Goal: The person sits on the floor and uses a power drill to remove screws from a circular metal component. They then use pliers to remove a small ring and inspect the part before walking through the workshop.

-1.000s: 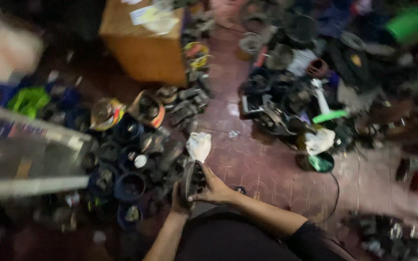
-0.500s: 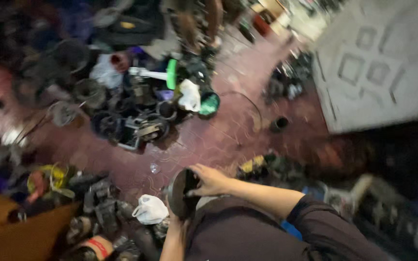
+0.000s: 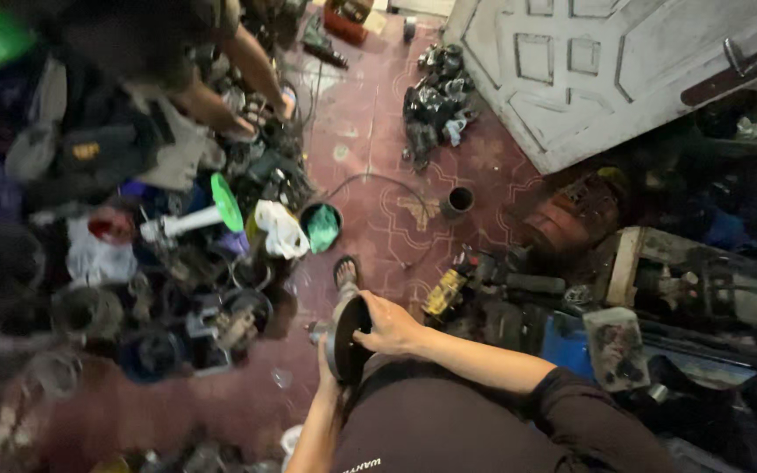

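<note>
Bare floor [image 3: 370, 166] ahead; parts heap [image 3: 177, 289] blocks left.

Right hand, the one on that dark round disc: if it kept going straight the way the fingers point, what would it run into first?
The right hand points left across the dark disc, which it already grips. Beyond that, the line probably crosses bare red floor before meeting the pile of dark metal parts; depth is unclear.

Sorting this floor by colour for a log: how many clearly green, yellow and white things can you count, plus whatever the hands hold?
Green: 2, a disc and a cloth in a round tub.
Yellow: 1, a tool.
White: 1, a bag.
Black: 1, a round part, held by the left hand and right hand.
Total: 5.
</note>
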